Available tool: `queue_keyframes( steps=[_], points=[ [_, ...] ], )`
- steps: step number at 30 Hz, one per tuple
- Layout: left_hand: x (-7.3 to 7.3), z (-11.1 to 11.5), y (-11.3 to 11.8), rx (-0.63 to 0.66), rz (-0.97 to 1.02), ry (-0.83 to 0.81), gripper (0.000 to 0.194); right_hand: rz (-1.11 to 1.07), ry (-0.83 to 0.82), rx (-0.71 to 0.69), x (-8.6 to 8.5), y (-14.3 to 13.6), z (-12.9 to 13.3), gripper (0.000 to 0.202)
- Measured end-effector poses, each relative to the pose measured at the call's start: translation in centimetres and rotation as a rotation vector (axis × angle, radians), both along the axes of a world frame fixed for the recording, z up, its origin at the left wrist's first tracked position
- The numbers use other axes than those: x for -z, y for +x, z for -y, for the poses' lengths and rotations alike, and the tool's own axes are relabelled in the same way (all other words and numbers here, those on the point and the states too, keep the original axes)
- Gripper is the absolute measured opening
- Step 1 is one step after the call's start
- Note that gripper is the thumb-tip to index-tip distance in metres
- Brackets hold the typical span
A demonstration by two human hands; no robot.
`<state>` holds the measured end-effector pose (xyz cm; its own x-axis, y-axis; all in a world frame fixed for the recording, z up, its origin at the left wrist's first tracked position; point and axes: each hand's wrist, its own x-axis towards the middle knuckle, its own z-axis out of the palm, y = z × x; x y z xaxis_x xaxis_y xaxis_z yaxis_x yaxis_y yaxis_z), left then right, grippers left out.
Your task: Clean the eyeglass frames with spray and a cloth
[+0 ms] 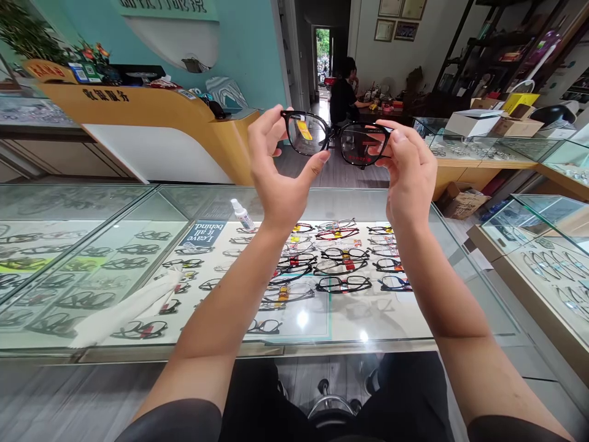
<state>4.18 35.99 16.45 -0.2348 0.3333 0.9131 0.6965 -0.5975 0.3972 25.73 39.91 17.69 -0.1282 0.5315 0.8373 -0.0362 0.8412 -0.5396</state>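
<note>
Both hands hold up a pair of black-framed eyeglasses (335,130) above the glass display case (368,199). My left hand (284,175) grips the left end of the frame, its thumb close to the bridge and its fingers behind the rim. At the right end, my right hand (410,169) pinches the frame near the hinge. A yellow sticker (304,129) shows on the left lens, and red lettering is on the right one. Below the hands, rows of eyeglasses (343,283) lie in the case.
A white spray bottle (242,214) stands on the glass. To the left, a white cloth (129,310) lies across it. Another glass case (543,264) is at the right. Behind is a wooden counter (151,116); a person (343,95) sits at a table farther back.
</note>
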Motion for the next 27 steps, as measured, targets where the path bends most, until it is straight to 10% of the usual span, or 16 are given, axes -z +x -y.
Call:
queue_keyframes(
  steps=[19, 27],
  points=[
    [-0.1, 0.1, 0.7, 0.098, 0.027, -0.042, 0.080, 0.162, 0.016, -0.017, -0.3, 0.7, -1.0, 0.065],
    [-1.6, 2.1, 0.7, 0.075, -0.131, -0.058, 0.087, 0.251, 0.018, -0.021, -2.9, 3.0, 0.9, 0.013]
  ],
)
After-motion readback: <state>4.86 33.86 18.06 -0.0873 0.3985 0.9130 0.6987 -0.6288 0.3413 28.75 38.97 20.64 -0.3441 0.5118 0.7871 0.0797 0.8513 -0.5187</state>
